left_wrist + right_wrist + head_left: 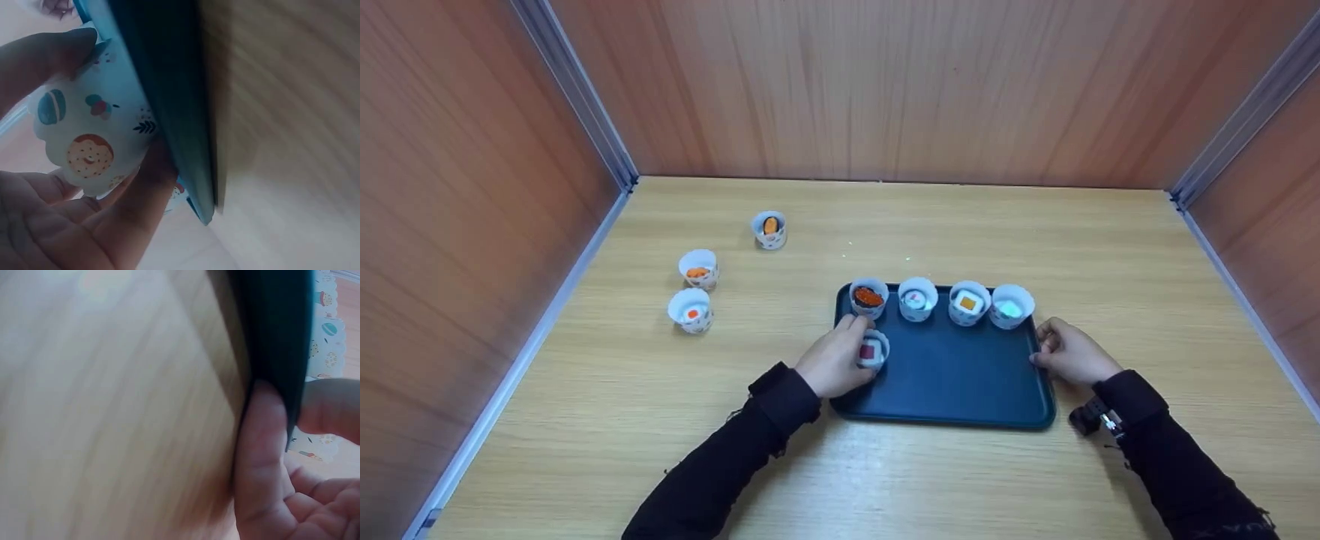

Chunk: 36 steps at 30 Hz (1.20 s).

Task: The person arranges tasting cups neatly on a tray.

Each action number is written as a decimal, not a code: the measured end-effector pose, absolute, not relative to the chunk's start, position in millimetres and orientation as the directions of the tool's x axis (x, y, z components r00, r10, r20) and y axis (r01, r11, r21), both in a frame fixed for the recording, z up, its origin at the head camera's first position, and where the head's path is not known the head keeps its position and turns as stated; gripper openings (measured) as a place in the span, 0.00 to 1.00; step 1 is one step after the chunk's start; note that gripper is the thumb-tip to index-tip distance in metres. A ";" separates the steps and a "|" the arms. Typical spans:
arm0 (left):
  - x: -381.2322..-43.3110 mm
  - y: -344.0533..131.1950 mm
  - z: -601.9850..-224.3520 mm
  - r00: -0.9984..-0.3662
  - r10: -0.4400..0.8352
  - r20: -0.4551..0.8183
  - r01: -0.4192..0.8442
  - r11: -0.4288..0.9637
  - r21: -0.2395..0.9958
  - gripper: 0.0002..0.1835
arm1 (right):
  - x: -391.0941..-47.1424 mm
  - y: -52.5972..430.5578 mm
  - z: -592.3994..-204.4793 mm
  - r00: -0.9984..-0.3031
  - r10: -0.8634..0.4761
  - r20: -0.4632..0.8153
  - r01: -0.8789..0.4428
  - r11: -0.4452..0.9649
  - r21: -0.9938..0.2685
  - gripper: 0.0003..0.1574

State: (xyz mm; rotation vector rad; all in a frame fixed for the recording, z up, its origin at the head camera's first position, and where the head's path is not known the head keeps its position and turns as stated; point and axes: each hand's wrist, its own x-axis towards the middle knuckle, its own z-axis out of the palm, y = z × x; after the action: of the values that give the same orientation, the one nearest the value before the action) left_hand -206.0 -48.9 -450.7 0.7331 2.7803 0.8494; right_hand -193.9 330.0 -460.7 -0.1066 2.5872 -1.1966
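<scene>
My left hand (840, 358) grips a small paper baking cup (882, 349) at the left side of a dark teal tray (952, 382). Inside that cup lies a white piece with a dark red square. Seen from the left wrist, thumb and fingers wrap the cup's printed wall (90, 126), right by the tray's rim (180, 112). At the tray's right edge, my right hand (1072, 352) pinches the rim (275, 343) between thumb and finger. Along the tray's far side stand several cups, among them one with orange-red roe (868, 297) and one with a yellow-centred white piece (967, 303).
Off the tray to the left stand three more filled cups: a far one (769, 229), a middle one (699, 268) and a near one (690, 310). Wooden panels (877, 90) wall the table (585, 420) at the back and sides. Tiny pale specks lie behind the tray.
</scene>
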 end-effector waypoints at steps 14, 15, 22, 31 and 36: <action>-199.0 -58.7 -446.0 -0.883 0.468 0.033 0.386 0.686 0.616 0.42 | -192.8 331.8 -460.6 -0.955 -0.179 -0.239 0.066 0.653 -0.755 0.21; -199.1 -61.2 -444.2 -0.891 0.452 0.039 0.374 0.684 0.626 0.42 | -192.6 331.9 -460.4 -0.955 -0.179 -0.237 0.064 0.653 -0.754 0.21; -204.1 -87.1 -433.6 -0.946 0.290 0.142 0.313 0.708 0.633 0.43 | -192.8 333.3 -460.4 -0.958 -0.183 -0.220 0.048 0.656 -0.753 0.21; -212.1 -144.4 -428.6 -0.954 0.058 0.295 0.239 0.739 0.630 0.49 | -193.6 331.4 -461.4 -0.957 -0.181 -0.225 0.052 0.658 -0.751 0.21; -215.9 -179.7 -423.9 -0.974 -0.053 0.221 0.111 0.738 0.665 0.53 | -194.7 331.4 -461.3 -0.957 -0.177 -0.231 0.058 0.660 -0.749 0.21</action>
State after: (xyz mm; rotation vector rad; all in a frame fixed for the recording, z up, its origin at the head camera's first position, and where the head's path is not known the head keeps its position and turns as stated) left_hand -215.9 -179.7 -423.9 0.0532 3.1378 1.2251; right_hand -194.7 331.4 -461.3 -0.0953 2.5947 -1.1844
